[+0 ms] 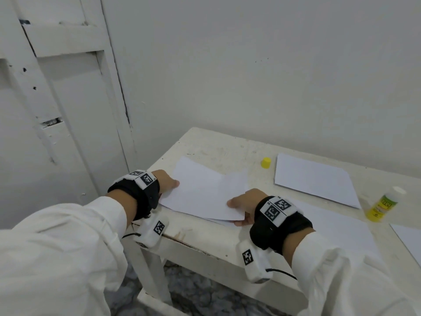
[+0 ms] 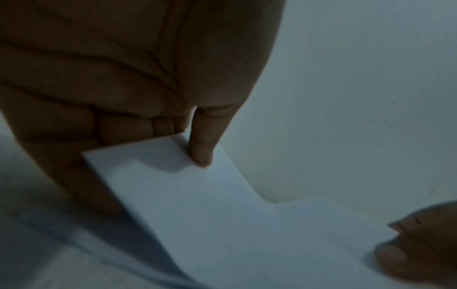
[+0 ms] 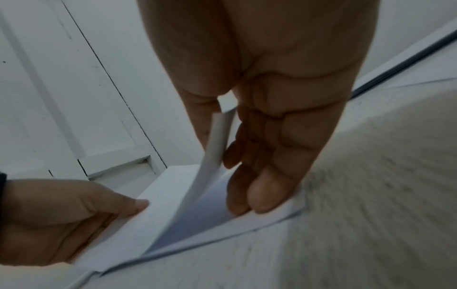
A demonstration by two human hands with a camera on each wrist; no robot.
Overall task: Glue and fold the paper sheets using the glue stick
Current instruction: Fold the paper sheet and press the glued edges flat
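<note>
Both hands pinch the sheet (image 1: 200, 192) at the tabletop's (image 1: 227, 147) near-left corner, left hand (image 1: 167, 182) and right hand (image 1: 245, 205) on opposite ends, likely aligning a fold, glue stick (image 1: 382, 206) standing uncapped aside

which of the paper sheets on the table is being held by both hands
The sheet at the table's near left corner: the left hand and right hand pinch its ends. The sheet by the yellow cap lies flat, untouched.

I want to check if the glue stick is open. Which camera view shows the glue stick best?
The head view. There the glue stick stands uncapped on the table, right of both hands, its yellow cap apart. Neither wrist view shows it.
</note>
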